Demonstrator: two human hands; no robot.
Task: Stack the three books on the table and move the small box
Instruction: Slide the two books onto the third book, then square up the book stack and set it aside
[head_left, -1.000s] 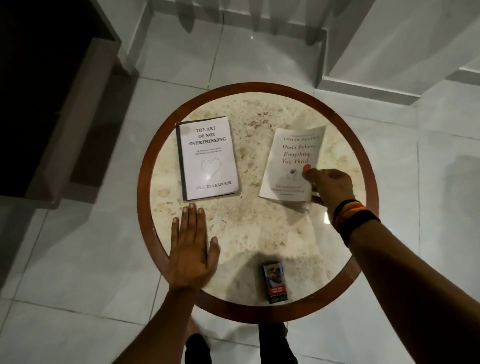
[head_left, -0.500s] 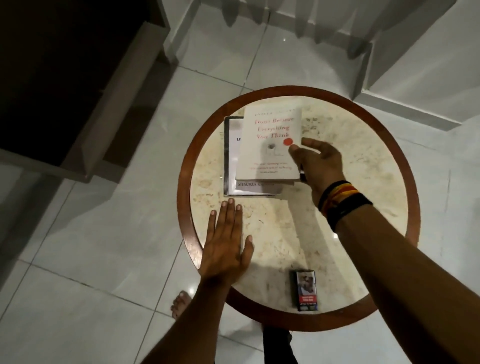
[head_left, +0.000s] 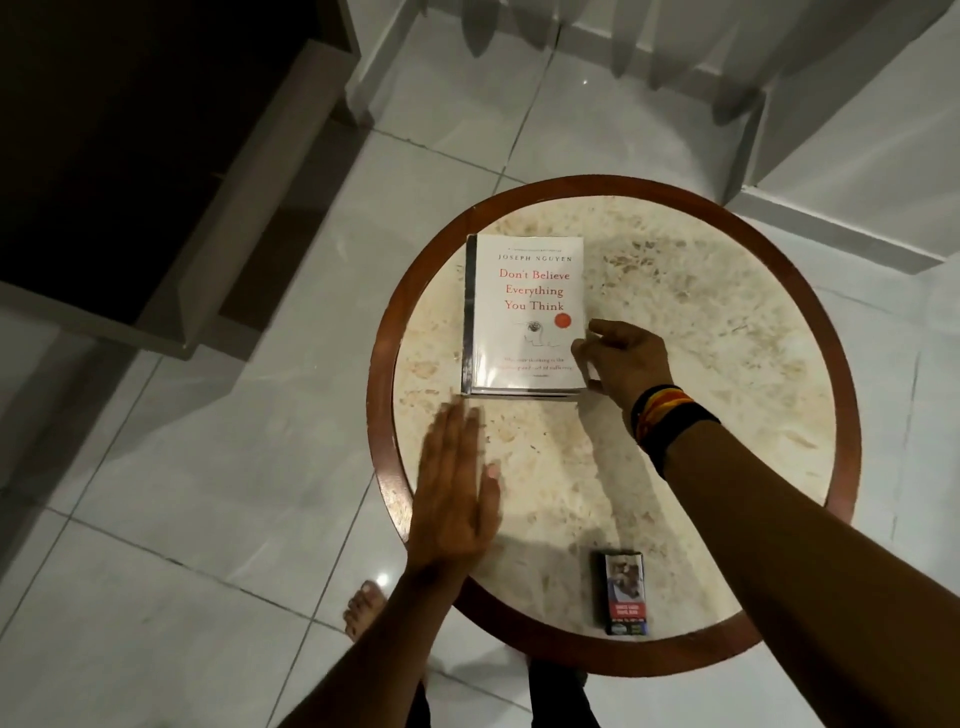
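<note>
Now squared on the lower book, the top book (head_left: 524, 312) lies flat. Right hand (head_left: 621, 358) fingers curl loosely at its edge; left hand (head_left: 457, 493) is flat, open, blurred above the bench (head_left: 727, 364).

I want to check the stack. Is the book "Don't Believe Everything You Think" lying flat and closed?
Yes: the book lies flat and closed, front cover up, on another book whose edges show beneath.

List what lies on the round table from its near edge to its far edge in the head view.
small box → left hand → right hand → stacked books, top cover "Don't Believe Everything You Think".
</note>
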